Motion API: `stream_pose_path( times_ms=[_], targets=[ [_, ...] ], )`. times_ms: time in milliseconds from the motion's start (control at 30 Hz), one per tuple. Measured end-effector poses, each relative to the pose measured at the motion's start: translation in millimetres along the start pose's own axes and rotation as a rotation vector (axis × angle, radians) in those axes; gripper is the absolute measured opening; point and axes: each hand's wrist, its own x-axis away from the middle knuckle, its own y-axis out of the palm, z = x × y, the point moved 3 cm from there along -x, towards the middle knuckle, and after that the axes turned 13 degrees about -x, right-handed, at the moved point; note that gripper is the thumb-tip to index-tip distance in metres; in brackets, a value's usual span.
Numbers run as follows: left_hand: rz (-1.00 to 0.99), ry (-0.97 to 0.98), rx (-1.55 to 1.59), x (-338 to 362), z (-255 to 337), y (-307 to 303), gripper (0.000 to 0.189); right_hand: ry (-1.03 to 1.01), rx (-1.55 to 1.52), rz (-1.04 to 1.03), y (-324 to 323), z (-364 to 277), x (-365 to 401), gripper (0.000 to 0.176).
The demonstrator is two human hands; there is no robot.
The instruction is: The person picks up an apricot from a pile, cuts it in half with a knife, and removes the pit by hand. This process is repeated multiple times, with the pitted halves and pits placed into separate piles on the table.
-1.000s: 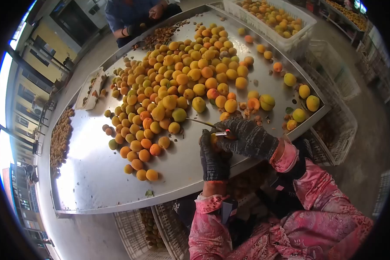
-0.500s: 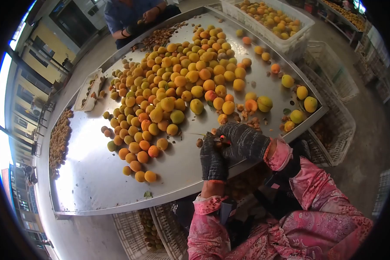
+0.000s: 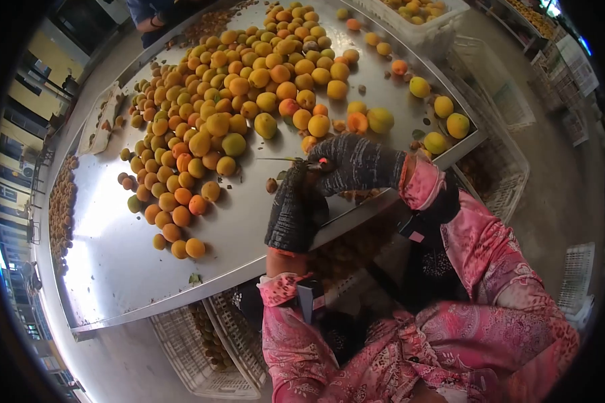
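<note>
My right hand (image 3: 359, 164), in a dark grey knit glove, is closed on a small knife (image 3: 275, 159). Its thin blade points left over the table, and a bit of red shows near the grip. Against its fingertips rests my left hand (image 3: 294, 209), also gloved and with fingers curled; whatever it holds is hidden. Just left of it on the metal sits a small brown apricot pit (image 3: 271, 185). A large heap of apricots (image 3: 235, 86) spreads beyond my hands, and a halved apricot (image 3: 357, 121) lies among those behind my right hand.
The metal table (image 3: 128, 269) has a raised rim. Brown pits (image 3: 64, 208) line its left edge, near a white tray (image 3: 101, 124). A white crate (image 3: 423, 30) of apricots stands at the back right; more crates (image 3: 228, 342) sit below. Another person's arm (image 3: 151, 23) is across the table.
The view has shifted, so the table and fruit appear further left and higher. Both hands stay together at the near edge, and the knife blade now shows more clearly.
</note>
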Motion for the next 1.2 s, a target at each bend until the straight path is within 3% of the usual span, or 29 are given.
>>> stream_pose_path(
  times_ms=[67, 100, 167, 200, 300, 367, 433, 500, 567, 633, 733, 800, 867, 900, 967, 1000, 1067, 1100, 1133, 1200],
  targets=[
    [-0.094, -0.068, 0.065, 1, 31, -12, 0.053, 0.261, -0.234, -0.124, -7, -10, 4, 0.027],
    [-0.099, -0.074, 0.064, 2, 24, -9, 0.053, 0.21, -0.282, -0.108, -6, -10, 7, 0.027],
    [0.174, 0.304, -0.486, 1, 16, -6, 0.055, 0.106, -0.193, -0.057, 5, 5, 3, 0.031],
    [0.168, 0.306, -0.488, 0, 18, -6, 0.055, 0.0, -0.1, -0.003, 8, 5, 2, 0.034],
    [0.031, 0.22, -0.644, -1, 18, -5, 0.054, -0.031, -0.047, 0.02, 11, 8, 2, 0.037],
    [0.09, -0.093, -0.335, 0, 6, -3, 0.052, -0.004, -0.017, 0.01, 18, 10, -3, 0.037],
    [0.208, 0.006, -0.485, 0, 8, -8, 0.044, 0.014, 0.018, -0.003, 24, 9, -8, 0.037],
    [0.314, 0.108, -0.627, -1, 13, -7, 0.037, -0.151, 0.078, 0.12, 29, 2, -2, 0.035],
    [0.497, -0.565, 1.008, -1, -5, 2, 0.022, -0.192, 0.152, 0.193, 37, -6, 0, 0.034],
    [0.533, -0.545, 1.04, 1, -3, -1, 0.024, -0.254, 0.275, 0.306, 42, -15, 0, 0.035],
    [0.692, -0.511, 1.048, -1, -9, -8, 0.032, -0.402, 0.205, 0.46, 33, -20, 4, 0.03],
    [0.537, -0.627, 1.246, 1, -10, -13, 0.041, -0.343, 0.135, 0.425, 17, -17, 8, 0.031],
    [0.53, -0.632, 1.234, -4, 1, -12, 0.048, -0.19, 0.124, 0.494, 3, -7, 10, 0.033],
    [0.432, -0.605, 1.25, -2, 10, -10, 0.048, -0.139, -0.014, 0.459, -5, -8, 13, 0.037],
    [0.281, -0.547, 1.338, 1, 7, -3, 0.046, -0.211, -0.07, 0.493, -5, 2, 10, 0.038],
    [0.286, -0.54, 1.332, 4, 6, 2, 0.046, -0.272, -0.132, 0.51, -5, -1, 9, 0.039],
    [0.32, -0.182, 0.289, 8, 15, 1, 0.038, -0.271, -0.181, 0.445, 0, -10, 11, 0.034],
    [0.36, -0.415, 0.972, 3, 1, 3, 0.032, -0.249, -0.195, 0.344, 5, -14, 9, 0.031],
    [0.366, -0.413, 0.961, 8, 2, 6, 0.032, -0.229, -0.209, 0.239, 10, -16, 9, 0.029],
    [0.391, -0.275, 0.16, 22, 28, 3, 0.03, -0.372, -0.077, 0.346, 14, -16, 13, 0.026]
  ],
)
